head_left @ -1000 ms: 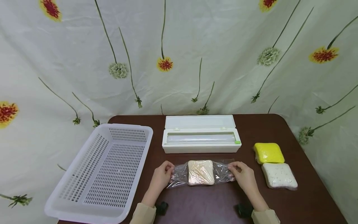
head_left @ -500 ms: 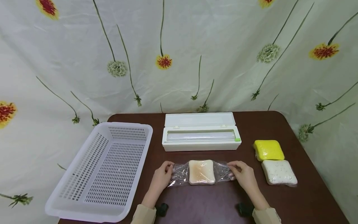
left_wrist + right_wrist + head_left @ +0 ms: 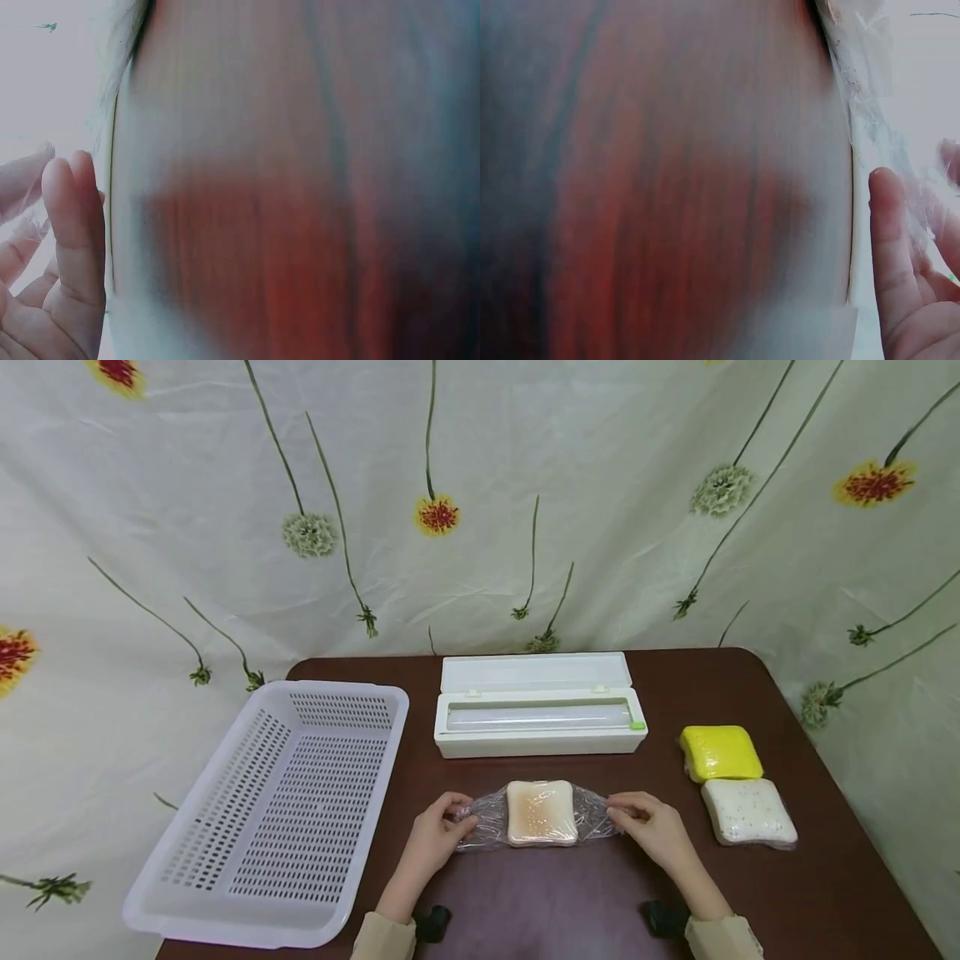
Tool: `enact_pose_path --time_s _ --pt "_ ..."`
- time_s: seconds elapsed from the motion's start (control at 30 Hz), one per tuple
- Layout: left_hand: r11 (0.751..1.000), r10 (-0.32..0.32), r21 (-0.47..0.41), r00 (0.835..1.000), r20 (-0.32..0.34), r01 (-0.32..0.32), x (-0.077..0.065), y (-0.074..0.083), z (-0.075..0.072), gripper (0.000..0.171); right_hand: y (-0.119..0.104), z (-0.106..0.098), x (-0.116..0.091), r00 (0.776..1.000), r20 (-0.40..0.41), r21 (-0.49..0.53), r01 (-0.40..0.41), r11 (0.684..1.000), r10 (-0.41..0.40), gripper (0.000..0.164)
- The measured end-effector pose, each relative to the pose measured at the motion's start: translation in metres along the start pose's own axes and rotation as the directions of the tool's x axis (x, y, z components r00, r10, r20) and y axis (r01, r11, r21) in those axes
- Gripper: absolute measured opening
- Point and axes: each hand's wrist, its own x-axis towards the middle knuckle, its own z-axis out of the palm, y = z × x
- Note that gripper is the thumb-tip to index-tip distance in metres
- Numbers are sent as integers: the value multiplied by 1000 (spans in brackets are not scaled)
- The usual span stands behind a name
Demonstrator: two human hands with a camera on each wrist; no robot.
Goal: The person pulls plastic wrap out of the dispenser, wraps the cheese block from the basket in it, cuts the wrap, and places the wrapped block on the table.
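A square, toast-like slice of bread [image 3: 542, 814] lies on the table, wrapped in clear plastic wrap [image 3: 491, 817] that runs out crumpled on both sides. My left hand [image 3: 437, 833] pinches the left end of the wrap between thumb and fingers. At the opposite end, my right hand [image 3: 657, 832] pinches the wrap the same way. The left wrist view has part of the left hand [image 3: 60, 270] at its edge, with shiny wrap by the fingertips. In the right wrist view, film passes beside the raised thumb of the right hand [image 3: 900, 277]. Some fingers are hidden.
Behind the bread stands a white wrap dispenser [image 3: 540, 743], lid raised, with a roll inside and a green slider. A white perforated basket [image 3: 382, 793] is at left. A yellow wrapped block [image 3: 722, 752] and a speckled white wrapped block [image 3: 748, 812] lie at right.
The left thumb and fingers have shifted on the wrap's end, and the left side is more gathered. Both hands stay at the ends. The head view has tilted down slightly.
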Motion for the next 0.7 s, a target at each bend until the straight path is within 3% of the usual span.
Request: enact_pose_path --time_s 0.23,0.43,0.53,0.7 --pt "998 -23 -67 999 -23 22 0 0 2 15 4 -1 0 998 -12 -92 67 994 -68 14" --pt "999 6 -38 998 -66 -8 1 1 2 8 3 1 -1 990 -66 -121 113 986 -121 13" --pt "999 41 -10 995 -89 -42 1 3 2 5 -2 2 -2 980 -98 -144 160 976 -175 16" --pt "999 45 34 993 -108 -41 2 6 2 4 -14 5 -2 951 -122 -150 266 952 -285 21"
